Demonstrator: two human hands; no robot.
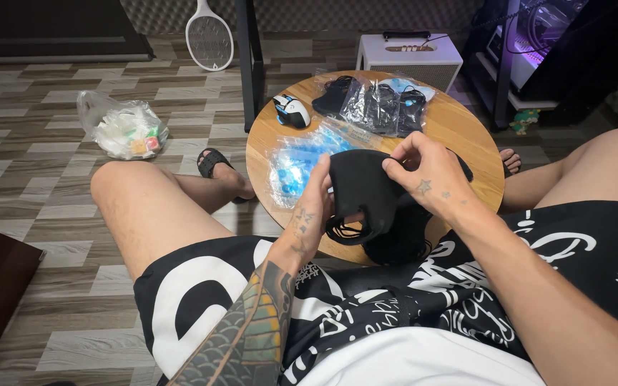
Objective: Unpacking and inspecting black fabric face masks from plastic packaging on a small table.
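Round wooden table (pixel 459 125) with bagged black masks (pixel 380 107); left hand (pixel 312 207) and right hand (pixel 423 175) both gripping black mask (pixel 363 189).

The worktop (pixel 466 125) is standing on the floor (pixel 51 129) just ahead of the seated person's knees. On it, a computer mouse (pixel 292 111) is lying toward the left rear, packets of masks (pixel 380 104) are lying to its right along the back edge, and a clear bag (pixel 296 163) is lying at the front left. A cloth mask (pixel 363 189) is hanging over the near edge between the left hand (pixel 309 214) and the right hand (pixel 427 175). Behind the worktop a small amplifier (pixel 409 61) is sitting; far left on the floor a plastic bag (pixel 123 129) is lying, with a racket-shaped swatter (pixel 209 36) leaning behind it.
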